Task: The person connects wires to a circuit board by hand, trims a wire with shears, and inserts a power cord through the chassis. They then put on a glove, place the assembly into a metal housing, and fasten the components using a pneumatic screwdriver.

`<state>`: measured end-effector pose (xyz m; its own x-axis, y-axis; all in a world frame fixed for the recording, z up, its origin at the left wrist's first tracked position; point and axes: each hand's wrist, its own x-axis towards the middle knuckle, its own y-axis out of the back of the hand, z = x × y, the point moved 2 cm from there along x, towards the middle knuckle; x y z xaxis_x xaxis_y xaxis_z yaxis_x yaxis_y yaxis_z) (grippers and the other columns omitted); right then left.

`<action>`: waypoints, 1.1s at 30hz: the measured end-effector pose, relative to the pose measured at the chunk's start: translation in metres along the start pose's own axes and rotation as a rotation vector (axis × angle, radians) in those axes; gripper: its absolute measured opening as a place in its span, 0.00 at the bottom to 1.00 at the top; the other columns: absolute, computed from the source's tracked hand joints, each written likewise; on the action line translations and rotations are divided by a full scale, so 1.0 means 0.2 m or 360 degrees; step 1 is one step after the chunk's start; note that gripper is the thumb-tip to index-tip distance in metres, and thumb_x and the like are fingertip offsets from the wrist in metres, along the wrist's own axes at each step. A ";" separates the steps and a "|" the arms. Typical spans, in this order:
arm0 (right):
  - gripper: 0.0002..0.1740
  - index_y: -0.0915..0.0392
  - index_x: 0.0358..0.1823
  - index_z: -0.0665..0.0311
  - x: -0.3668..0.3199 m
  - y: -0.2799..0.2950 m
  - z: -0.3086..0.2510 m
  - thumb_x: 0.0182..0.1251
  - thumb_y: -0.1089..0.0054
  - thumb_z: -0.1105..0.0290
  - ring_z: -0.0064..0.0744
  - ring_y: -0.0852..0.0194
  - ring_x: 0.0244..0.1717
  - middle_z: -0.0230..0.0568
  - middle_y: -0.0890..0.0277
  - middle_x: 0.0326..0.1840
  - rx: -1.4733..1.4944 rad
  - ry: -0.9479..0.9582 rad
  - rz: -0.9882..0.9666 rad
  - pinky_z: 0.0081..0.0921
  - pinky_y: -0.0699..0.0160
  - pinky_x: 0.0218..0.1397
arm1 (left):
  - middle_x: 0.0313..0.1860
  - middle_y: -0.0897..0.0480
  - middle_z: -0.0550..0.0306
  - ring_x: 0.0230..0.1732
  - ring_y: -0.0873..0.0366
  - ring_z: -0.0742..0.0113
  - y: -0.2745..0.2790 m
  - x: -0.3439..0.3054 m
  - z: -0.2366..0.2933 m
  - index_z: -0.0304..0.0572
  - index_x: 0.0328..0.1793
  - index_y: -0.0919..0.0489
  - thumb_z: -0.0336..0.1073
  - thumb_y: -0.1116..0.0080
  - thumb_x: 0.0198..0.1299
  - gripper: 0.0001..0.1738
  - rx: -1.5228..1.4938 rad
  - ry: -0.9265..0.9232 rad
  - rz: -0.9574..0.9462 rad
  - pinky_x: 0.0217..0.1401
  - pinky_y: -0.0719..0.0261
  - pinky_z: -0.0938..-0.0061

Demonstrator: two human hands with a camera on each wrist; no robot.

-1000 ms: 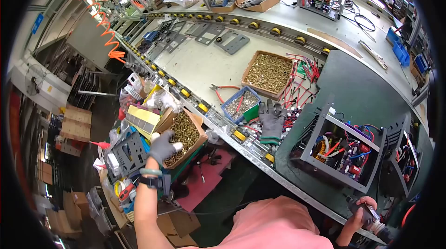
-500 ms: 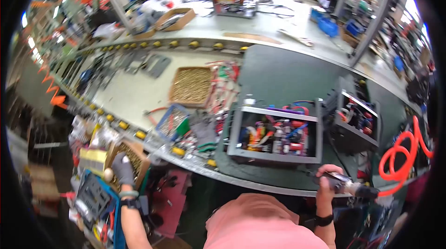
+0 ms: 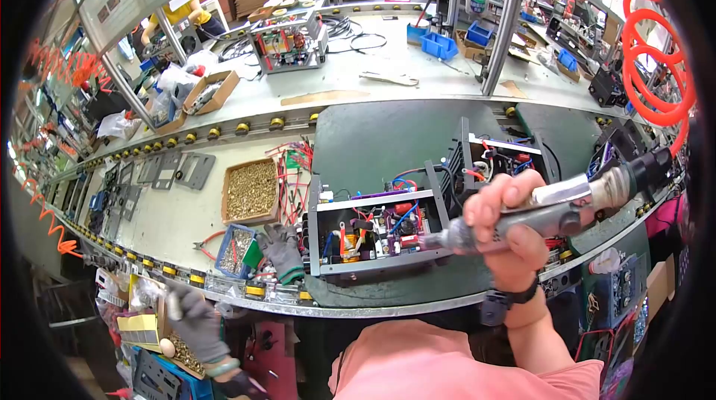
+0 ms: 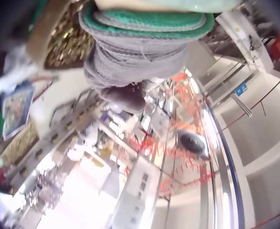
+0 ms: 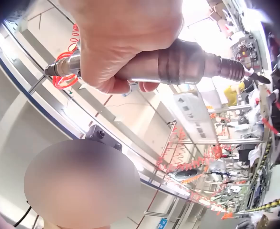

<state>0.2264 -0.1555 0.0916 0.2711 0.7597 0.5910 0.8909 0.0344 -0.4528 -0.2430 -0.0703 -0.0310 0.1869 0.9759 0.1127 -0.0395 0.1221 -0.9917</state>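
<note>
My bare right hand (image 3: 507,225) grips a pneumatic screwdriver (image 3: 548,213), fingers wrapped round its body. The tool lies almost level in front of an open metal case (image 3: 380,269), its nose pointing left over the wired parts inside. In the right wrist view a bit (image 5: 257,76) sticks out of the driver's nose. My left hand (image 3: 198,325), in a grey glove, is above a carton of small brass fasteners (image 3: 183,354) at the lower left. The left wrist view shows its gloved fingers (image 4: 128,99) bent; I cannot tell whether they hold a fastener.
A second wired case (image 3: 507,154) stands behind the driver. On the bench are a box of brass fasteners (image 3: 251,190), a blue bin (image 3: 236,249), pliers (image 3: 209,243) and a spare glove (image 3: 282,251). An orange coiled hose (image 3: 656,64) hangs at the right.
The view has swung right. My right hand has raised the screwdriver from the bench's front edge to before the open case. My left hand has lifted from among the brass fasteners.
</note>
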 end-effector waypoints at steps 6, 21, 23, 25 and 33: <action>0.22 0.35 0.48 0.59 0.07 -0.22 0.12 0.60 0.31 0.63 0.29 0.28 0.31 0.46 0.25 0.41 0.0228 0.0293 0.0040 0.36 0.25 0.48 | 0.33 0.34 0.67 0.26 0.41 0.77 -0.31 0.13 -1.08 0.42 0.59 0.27 0.36 0.52 0.71 0.14 0.0463 0.0786 0.0145 0.27 0.37 0.82; 0.22 0.33 0.44 0.60 -0.03 -0.15 0.07 0.58 0.28 0.63 0.27 0.31 0.25 0.40 0.28 0.33 0.0069 0.0340 0.0259 0.32 0.27 0.40 | 0.30 0.29 0.68 0.21 0.40 0.79 -0.29 0.16 -1.41 0.40 0.60 0.26 0.43 0.56 0.76 0.18 0.0662 0.1076 0.0012 0.21 0.40 0.83; 0.21 0.32 0.43 0.61 -0.02 -0.11 0.07 0.58 0.28 0.63 0.27 0.31 0.23 0.41 0.28 0.31 0.0129 0.0306 0.0049 0.32 0.27 0.37 | 0.28 0.32 0.70 0.19 0.43 0.81 -0.29 0.17 -1.41 0.42 0.59 0.26 0.45 0.56 0.76 0.17 0.0812 0.1067 0.0031 0.19 0.42 0.83; 0.19 0.30 0.42 0.62 0.02 -0.05 0.07 0.58 0.28 0.64 0.27 0.32 0.22 0.41 0.27 0.30 0.0182 0.0270 -0.0162 0.31 0.27 0.35 | 0.28 0.32 0.70 0.19 0.42 0.82 -0.28 0.16 -1.42 0.41 0.58 0.26 0.45 0.56 0.75 0.17 0.0847 0.1137 0.0045 0.20 0.42 0.83; 0.22 0.36 0.50 0.60 -0.13 -0.12 0.14 0.58 0.39 0.64 0.30 0.30 0.30 0.47 0.28 0.42 -0.0041 0.0320 0.0796 0.34 0.28 0.44 | 0.29 0.26 0.66 0.20 0.39 0.78 -0.22 0.09 -1.50 0.46 0.61 0.25 0.49 0.53 0.74 0.20 0.1162 0.0733 0.0216 0.23 0.40 0.81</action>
<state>0.1868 -0.1578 0.0685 0.7266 0.5398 0.4250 0.6434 -0.3177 -0.6965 0.0558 -0.1132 -0.0028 0.5066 0.8396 -0.1958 -0.6799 0.2495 -0.6896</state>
